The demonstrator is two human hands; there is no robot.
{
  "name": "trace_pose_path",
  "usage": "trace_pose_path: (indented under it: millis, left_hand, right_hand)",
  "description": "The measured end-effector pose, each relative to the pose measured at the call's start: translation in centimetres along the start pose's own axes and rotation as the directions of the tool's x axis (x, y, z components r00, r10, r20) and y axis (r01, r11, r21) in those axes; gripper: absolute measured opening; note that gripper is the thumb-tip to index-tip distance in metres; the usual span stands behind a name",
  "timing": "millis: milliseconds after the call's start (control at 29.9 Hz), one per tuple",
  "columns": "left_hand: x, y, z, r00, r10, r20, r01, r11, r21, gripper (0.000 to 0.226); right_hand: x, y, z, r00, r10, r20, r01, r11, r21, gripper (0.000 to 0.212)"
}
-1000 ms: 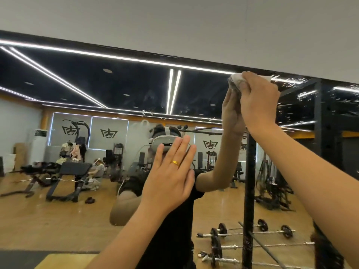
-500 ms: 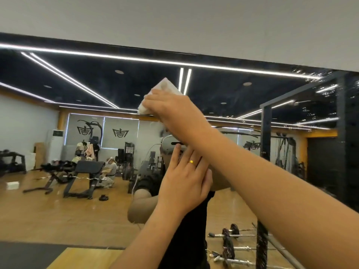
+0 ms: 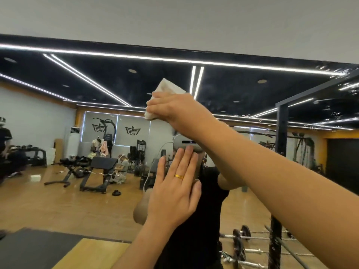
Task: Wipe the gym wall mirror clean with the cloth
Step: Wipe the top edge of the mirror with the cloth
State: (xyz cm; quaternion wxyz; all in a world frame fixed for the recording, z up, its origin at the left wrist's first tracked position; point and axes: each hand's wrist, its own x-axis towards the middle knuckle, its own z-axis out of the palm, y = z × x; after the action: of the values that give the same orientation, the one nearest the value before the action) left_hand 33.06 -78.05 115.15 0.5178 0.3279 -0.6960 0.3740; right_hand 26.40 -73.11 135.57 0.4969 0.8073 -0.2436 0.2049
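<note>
— What is the right hand (image 3: 171,110) doing?
— Its fingers are curled round a white folded cloth (image 3: 168,89) at upper centre of the frame, holding it against the large gym wall mirror (image 3: 242,90). One corner of the cloth sticks up above the knuckles.
— And the left hand (image 3: 174,193)?
— It grasps nothing. The fingers are straight and together, the palm faces the glass at centre frame, and there is a gold ring (image 3: 179,176) on one finger. Whether it touches the glass is hidden behind the hand.
— What lies around them?
— A plain white wall (image 3: 174,20) runs along the top above the mirror. Reflected at centre left is a black padded bench (image 3: 104,164). At lower right are barbells (image 3: 252,238), crossed by a black steel post (image 3: 281,152).
</note>
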Motion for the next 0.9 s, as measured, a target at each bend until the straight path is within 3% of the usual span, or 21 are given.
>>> trace_pose_path:
  millis: [134, 301, 501, 769, 903]
  left_hand:
    - [-0.1, 0.0, -0.1, 1.000, -0.004, 0.004, 0.004, 1.000, -0.001, 0.065]
    - [-0.2, 0.0, -0.1, 1.000, -0.006, 0.003, 0.006, 1.000, -0.003, 0.065]
    - [-0.2, 0.6, -0.4, 0.999, -0.038, 0.031, 0.039, 0.998, -0.039, 0.065]
    - [3.3, 8.1, -1.5, 1.000, 0.018, -0.003, -0.018, 0.984, -0.180, 0.067]
    - [6.5, 11.3, -0.1, 1.000, -0.017, 0.010, 0.019, 0.982, -0.188, 0.067]
  right_hand:
    - [-2.6, 1.9, -1.8, 0.999, -0.052, 0.016, 0.053, 0.998, -0.023, 0.032]
    - [-11.4, 6.2, -4.6, 0.990, 0.063, -0.128, -0.078, 0.990, -0.117, 0.028]
    - [-15.6, 7.7, -5.8, 0.976, 0.186, -0.111, -0.200, 0.970, -0.137, 0.036]
    - [-19.8, 9.7, -7.4, 0.975, 0.164, -0.153, -0.191, 0.963, -0.187, 0.032]
    - [-22.4, 11.4, -9.0, 0.977, 0.154, -0.145, -0.184, 0.958, -0.221, 0.033]
